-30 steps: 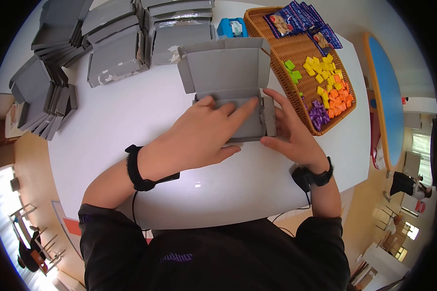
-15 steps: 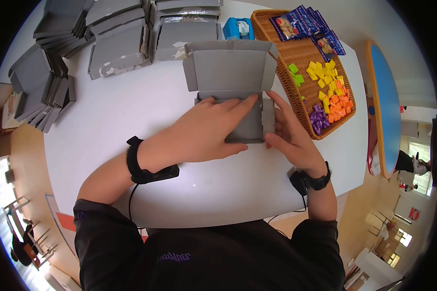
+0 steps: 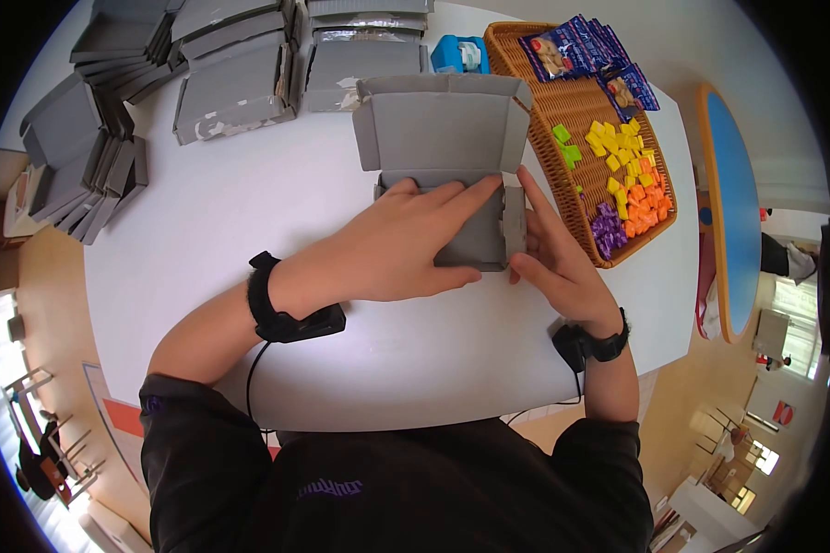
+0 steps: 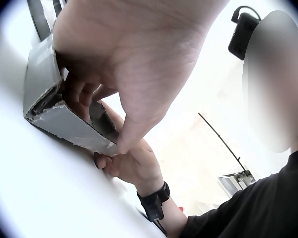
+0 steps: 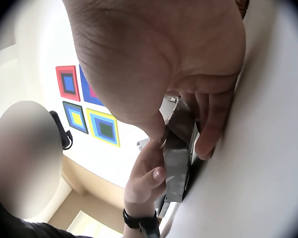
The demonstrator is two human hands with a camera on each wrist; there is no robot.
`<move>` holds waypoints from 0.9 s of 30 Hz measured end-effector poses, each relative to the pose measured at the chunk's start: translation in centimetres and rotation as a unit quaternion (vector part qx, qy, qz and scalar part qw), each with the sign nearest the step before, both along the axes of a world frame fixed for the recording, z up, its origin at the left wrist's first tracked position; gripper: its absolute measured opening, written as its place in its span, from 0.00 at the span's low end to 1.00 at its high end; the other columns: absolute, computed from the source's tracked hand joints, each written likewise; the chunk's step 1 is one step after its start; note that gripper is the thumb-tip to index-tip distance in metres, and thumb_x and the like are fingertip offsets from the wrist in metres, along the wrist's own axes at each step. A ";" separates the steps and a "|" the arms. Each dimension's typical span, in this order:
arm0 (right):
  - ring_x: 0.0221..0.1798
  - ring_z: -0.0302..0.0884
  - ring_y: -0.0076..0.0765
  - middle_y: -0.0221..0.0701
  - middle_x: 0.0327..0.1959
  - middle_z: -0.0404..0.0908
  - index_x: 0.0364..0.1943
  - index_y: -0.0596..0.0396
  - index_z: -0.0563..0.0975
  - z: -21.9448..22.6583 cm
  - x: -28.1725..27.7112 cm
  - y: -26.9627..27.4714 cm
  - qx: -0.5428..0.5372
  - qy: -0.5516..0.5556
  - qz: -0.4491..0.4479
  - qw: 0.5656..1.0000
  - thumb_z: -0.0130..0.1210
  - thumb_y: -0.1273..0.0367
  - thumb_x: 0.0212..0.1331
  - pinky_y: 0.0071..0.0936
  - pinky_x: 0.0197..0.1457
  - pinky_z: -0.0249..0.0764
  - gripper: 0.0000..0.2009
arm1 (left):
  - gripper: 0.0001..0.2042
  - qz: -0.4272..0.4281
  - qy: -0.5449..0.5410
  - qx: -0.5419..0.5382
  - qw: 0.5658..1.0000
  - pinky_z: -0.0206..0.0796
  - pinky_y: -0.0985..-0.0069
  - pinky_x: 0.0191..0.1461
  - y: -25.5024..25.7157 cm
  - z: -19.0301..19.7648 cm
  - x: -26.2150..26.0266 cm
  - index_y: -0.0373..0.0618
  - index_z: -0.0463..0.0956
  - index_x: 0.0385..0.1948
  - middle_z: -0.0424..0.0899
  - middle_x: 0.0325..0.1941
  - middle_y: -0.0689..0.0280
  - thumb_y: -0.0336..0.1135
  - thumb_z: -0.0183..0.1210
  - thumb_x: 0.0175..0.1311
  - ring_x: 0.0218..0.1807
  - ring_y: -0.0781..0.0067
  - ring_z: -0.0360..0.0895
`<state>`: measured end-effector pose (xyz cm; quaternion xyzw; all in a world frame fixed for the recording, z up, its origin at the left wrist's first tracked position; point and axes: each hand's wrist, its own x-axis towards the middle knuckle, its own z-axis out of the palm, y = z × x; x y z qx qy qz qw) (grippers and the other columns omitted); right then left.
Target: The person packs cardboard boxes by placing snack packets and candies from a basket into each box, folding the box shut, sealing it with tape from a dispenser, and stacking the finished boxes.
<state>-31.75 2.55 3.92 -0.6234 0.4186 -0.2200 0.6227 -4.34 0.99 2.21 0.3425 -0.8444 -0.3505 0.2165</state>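
A grey cardboard box (image 3: 447, 129) stands on the white table in front of the person, its lid raised at the back. The left hand (image 3: 392, 241) reaches over the left side into the box, with index finger stretched to the inner right side. Its thumb lies out at the front wall (image 4: 72, 129), as the left wrist view shows. At the right side wall (image 3: 514, 221), the right hand (image 3: 564, 275) holds the box with thumb near the front corner and fingers along the outside. The left hand hides much of the box floor.
Right of the box is a wicker basket (image 3: 555, 100) with yellow pieces (image 3: 618, 138), orange pieces (image 3: 646, 203), purple pieces (image 3: 609, 230), green pieces (image 3: 564, 146) and blue snack packets (image 3: 572, 51). A blue tape dispenser (image 3: 458, 55) and stacked grey boxes (image 3: 235, 97) stand farther back.
Both hands keep nearly the same places on the box. The head view has shifted a little, so the table and its things sit slightly differently in it.
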 end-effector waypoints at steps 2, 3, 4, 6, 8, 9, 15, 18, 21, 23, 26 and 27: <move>0.47 0.76 0.27 0.38 0.65 0.75 0.89 0.43 0.37 -0.1 -0.1 0.0 -0.001 0.000 0.003 1.000 0.55 0.78 0.76 0.28 0.50 0.78 0.47 | 0.47 -0.004 -0.007 -0.005 1.000 0.63 0.67 0.56 -0.1 0.1 0.0 0.45 0.57 0.84 0.80 0.46 0.61 0.45 0.72 0.64 0.45 0.62 0.78; 0.47 0.76 0.28 0.38 0.65 0.76 0.89 0.43 0.37 -0.1 -0.1 0.0 -0.002 0.002 0.005 1.000 0.56 0.78 0.76 0.28 0.50 0.78 0.47 | 0.48 -0.008 -0.014 -0.009 1.000 0.63 0.67 0.56 -0.1 0.1 0.0 0.46 0.55 0.85 0.80 0.45 0.62 0.45 0.72 0.64 0.46 0.63 0.79; 0.48 0.76 0.28 0.38 0.64 0.76 0.89 0.44 0.36 -0.1 -0.2 0.0 -0.004 0.004 0.007 1.000 0.56 0.78 0.76 0.28 0.50 0.78 0.48 | 0.48 -0.008 -0.014 -0.009 1.000 0.63 0.67 0.56 -0.1 0.1 0.0 0.46 0.55 0.85 0.80 0.45 0.62 0.45 0.72 0.64 0.46 0.63 0.79; 0.48 0.76 0.28 0.38 0.64 0.76 0.89 0.44 0.36 -0.1 -0.1 0.0 -0.004 0.005 0.008 1.000 0.56 0.78 0.76 0.28 0.50 0.78 0.48 | 0.48 -0.007 -0.017 -0.012 1.000 0.63 0.66 0.56 -0.1 0.0 -0.1 0.48 0.55 0.85 0.80 0.45 0.62 0.44 0.72 0.64 0.46 0.63 0.79; 0.48 0.76 0.28 0.37 0.64 0.76 0.89 0.44 0.36 0.0 -0.1 0.0 -0.006 0.007 0.009 1.000 0.56 0.78 0.76 0.28 0.50 0.78 0.48 | 0.48 -0.007 -0.018 -0.011 1.000 0.64 0.66 0.56 -0.2 0.0 0.0 0.48 0.55 0.85 0.80 0.44 0.61 0.44 0.72 0.64 0.46 0.62 0.80; 0.48 0.75 0.28 0.37 0.64 0.76 0.89 0.44 0.36 0.0 -0.1 0.1 0.000 0.002 0.004 1.000 0.56 0.78 0.76 0.27 0.51 0.78 0.48 | 0.48 -0.007 -0.018 -0.010 1.000 0.64 0.67 0.56 -0.2 0.0 0.0 0.48 0.56 0.85 0.79 0.44 0.61 0.44 0.73 0.63 0.46 0.62 0.80; 0.50 0.77 0.24 0.36 0.65 0.76 0.88 0.50 0.44 -0.5 0.1 0.2 0.015 -0.013 -0.027 0.999 0.62 0.78 0.73 0.24 0.51 0.78 0.47 | 0.46 -0.014 0.007 0.073 0.997 0.65 0.68 0.58 -0.7 0.9 0.4 0.50 0.61 0.82 0.78 0.44 0.64 0.42 0.75 0.60 0.41 0.67 0.79; 0.48 0.78 0.20 0.34 0.62 0.77 0.87 0.54 0.50 -1.3 0.2 0.3 -0.014 0.012 -0.040 0.999 0.66 0.77 0.69 0.21 0.48 0.77 0.46 | 0.46 -0.015 0.009 0.101 0.995 0.66 0.68 0.58 -0.8 0.9 0.4 0.50 0.63 0.81 0.78 0.45 0.66 0.42 0.77 0.59 0.40 0.69 0.79; 0.46 0.78 0.18 0.32 0.57 0.78 0.85 0.57 0.55 -1.6 0.8 0.7 -0.034 0.025 -0.063 0.997 0.67 0.78 0.66 0.17 0.45 0.76 0.45 | 0.46 -0.011 0.013 0.073 0.997 0.68 0.69 0.58 -0.5 0.6 0.0 0.49 0.63 0.80 0.77 0.47 0.65 0.41 0.77 0.59 0.39 0.68 0.78; 0.44 0.78 0.17 0.31 0.55 0.78 0.85 0.58 0.56 -1.7 0.9 0.8 -0.034 0.023 -0.077 0.996 0.66 0.79 0.65 0.16 0.43 0.75 0.44 | 0.45 -0.014 0.023 0.072 0.997 0.69 0.68 0.58 -0.2 0.3 -0.2 0.48 0.63 0.80 0.77 0.49 0.64 0.41 0.77 0.59 0.40 0.67 0.78; 0.45 0.78 0.16 0.30 0.53 0.78 0.84 0.59 0.57 -1.7 0.9 0.8 -0.053 0.053 -0.084 0.994 0.65 0.80 0.65 0.15 0.44 0.75 0.43 | 0.45 -0.002 0.058 0.077 0.995 0.71 0.65 0.57 0.2 0.1 -0.5 0.44 0.63 0.79 0.77 0.53 0.61 0.40 0.77 0.59 0.42 0.65 0.78; 0.45 0.78 0.16 0.30 0.53 0.78 0.84 0.59 0.57 -1.4 1.0 0.7 -0.051 0.060 -0.083 0.993 0.65 0.80 0.65 0.15 0.44 0.75 0.43 | 0.44 0.014 0.082 0.083 0.993 0.72 0.64 0.56 0.3 0.1 -0.6 0.42 0.63 0.78 0.77 0.56 0.59 0.40 0.77 0.60 0.43 0.64 0.79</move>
